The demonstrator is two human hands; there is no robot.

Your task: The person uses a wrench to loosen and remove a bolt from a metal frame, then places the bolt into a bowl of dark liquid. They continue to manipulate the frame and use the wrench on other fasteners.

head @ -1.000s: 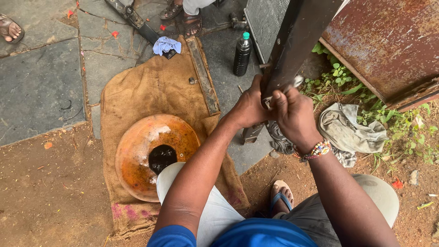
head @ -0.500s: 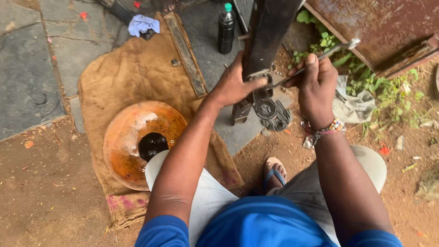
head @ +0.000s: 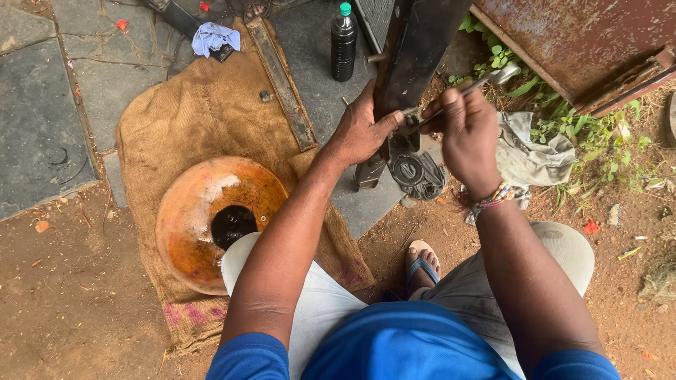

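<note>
Nearby, dark bottle (head: 343,42), green cap, upright on slab (head: 42,134)

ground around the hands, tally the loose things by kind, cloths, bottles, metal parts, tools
cloths: 3 (burlap sack, blue rag, grey rag)
bottles: 1 (dark bottle)
metal parts: 3 (rusty orange disc, flat bar, dark upright beam)
tools: 1 (wrench in the right hand)
total: 8

The dark metal beam (head: 415,63) is cut off by the top edge. Against it, the wrench (head: 458,95) is partly covered by the right hand (head: 465,134). Beside the beam, the rusty panel (head: 591,42) is cropped at the frame corner.
</note>
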